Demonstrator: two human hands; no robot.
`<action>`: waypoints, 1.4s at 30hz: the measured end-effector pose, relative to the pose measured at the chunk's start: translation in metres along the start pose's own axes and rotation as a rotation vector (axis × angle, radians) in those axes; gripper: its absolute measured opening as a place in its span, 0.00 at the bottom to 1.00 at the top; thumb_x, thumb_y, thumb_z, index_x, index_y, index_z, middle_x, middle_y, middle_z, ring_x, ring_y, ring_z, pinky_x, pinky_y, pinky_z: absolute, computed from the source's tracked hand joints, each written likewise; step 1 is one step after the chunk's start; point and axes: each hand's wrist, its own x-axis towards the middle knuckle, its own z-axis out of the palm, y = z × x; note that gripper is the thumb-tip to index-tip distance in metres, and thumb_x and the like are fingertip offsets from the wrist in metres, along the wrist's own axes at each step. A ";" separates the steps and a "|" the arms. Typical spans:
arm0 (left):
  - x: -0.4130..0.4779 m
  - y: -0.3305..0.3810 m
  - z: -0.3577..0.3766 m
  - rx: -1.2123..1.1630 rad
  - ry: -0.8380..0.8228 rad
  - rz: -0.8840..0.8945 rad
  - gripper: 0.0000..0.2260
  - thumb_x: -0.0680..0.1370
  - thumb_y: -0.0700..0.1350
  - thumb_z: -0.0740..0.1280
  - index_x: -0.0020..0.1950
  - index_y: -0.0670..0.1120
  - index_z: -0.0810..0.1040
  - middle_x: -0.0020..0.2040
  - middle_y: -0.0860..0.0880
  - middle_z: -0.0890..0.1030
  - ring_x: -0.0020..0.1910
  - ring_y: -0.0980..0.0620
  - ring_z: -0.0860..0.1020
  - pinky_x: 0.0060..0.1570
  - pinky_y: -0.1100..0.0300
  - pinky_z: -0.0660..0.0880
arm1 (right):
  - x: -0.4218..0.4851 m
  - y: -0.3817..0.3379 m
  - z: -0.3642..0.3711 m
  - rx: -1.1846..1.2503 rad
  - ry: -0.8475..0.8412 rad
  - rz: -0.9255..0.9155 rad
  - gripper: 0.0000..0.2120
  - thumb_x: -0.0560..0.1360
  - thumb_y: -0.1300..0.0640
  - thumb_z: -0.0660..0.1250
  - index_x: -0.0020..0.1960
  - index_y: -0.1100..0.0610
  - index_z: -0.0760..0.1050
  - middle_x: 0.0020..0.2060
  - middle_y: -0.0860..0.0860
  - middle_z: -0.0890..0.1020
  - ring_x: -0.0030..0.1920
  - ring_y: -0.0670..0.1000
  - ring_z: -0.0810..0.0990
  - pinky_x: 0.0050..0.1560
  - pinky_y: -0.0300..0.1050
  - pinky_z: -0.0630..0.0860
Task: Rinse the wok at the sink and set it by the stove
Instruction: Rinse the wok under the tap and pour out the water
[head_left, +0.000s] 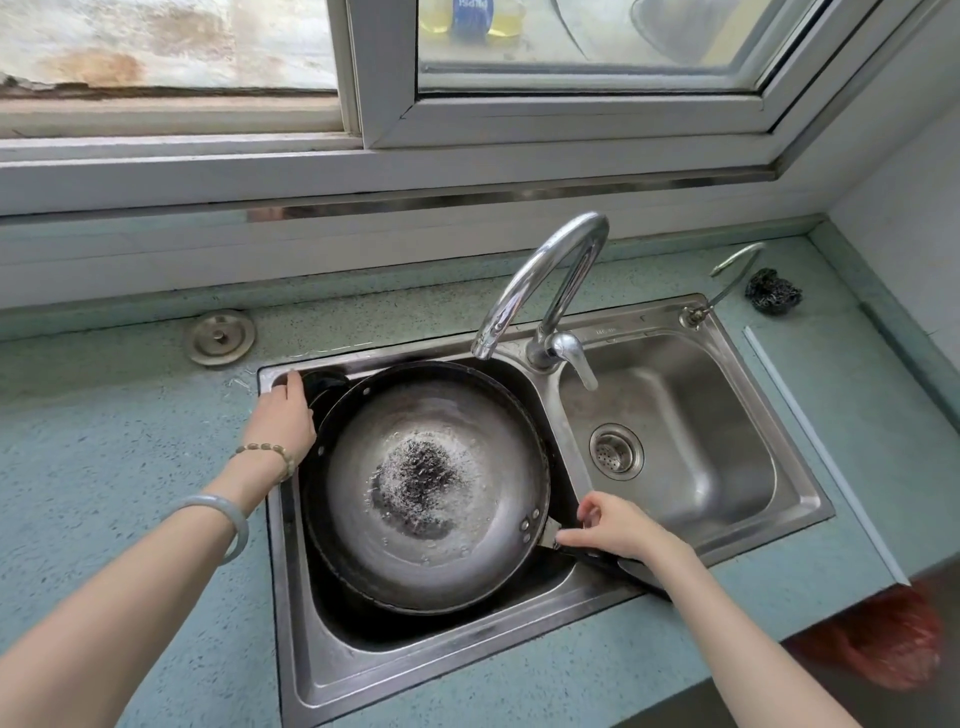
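Wok (431, 488) handling began at the fingers: the right hand (618, 530) had its fingers (589, 512) curled about the base of the long handle (587, 553), where the handle met the riveted rim, and seemed to have hold of it, though how firmly the view did not show. The left hand (283, 415) lay at the far-left rim of the pan, its fingers bent down over the edge next to a small dark helper handle (324, 387); whether they gripped it or merely steadied the rim could not be told.

Between the two hands the pan sat inside the left basin of the double sink (322, 670), tilted a little, its long handle resting across the divider toward the right basin. A shallow pool of water with bubbles and dark specks lay in the bottom of the pan. The tap (545, 280) arched over the rim, and no stream could be seen coming from it.

Judging by that, rinsing was under way but unfinished: the water had yet to be tipped out, and the carry to the stove, which was out of view, remained. Farther off on the worktop (114, 447) lay a round drain cover (221, 336) and, at the far right, a scouring ball (773, 291).
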 end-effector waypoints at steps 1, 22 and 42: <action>0.000 0.000 0.001 0.000 -0.003 -0.004 0.25 0.76 0.39 0.61 0.71 0.34 0.59 0.57 0.32 0.75 0.53 0.33 0.75 0.48 0.45 0.73 | -0.001 0.004 0.004 -0.042 -0.025 0.004 0.24 0.62 0.39 0.76 0.49 0.52 0.74 0.40 0.45 0.77 0.43 0.46 0.76 0.44 0.40 0.72; 0.010 0.005 -0.031 -0.372 -0.055 -0.195 0.19 0.80 0.51 0.58 0.49 0.35 0.78 0.50 0.33 0.80 0.52 0.35 0.77 0.49 0.52 0.70 | -0.041 -0.009 -0.061 -0.294 -0.064 -0.050 0.05 0.59 0.58 0.67 0.32 0.51 0.72 0.28 0.48 0.76 0.28 0.48 0.72 0.29 0.41 0.66; -0.034 0.002 -0.051 -0.729 0.149 -0.199 0.15 0.79 0.48 0.58 0.38 0.40 0.71 0.35 0.39 0.75 0.32 0.49 0.74 0.31 0.61 0.70 | -0.059 -0.010 -0.064 -0.383 0.313 -0.136 0.16 0.65 0.49 0.71 0.52 0.46 0.77 0.47 0.49 0.83 0.52 0.56 0.80 0.47 0.47 0.75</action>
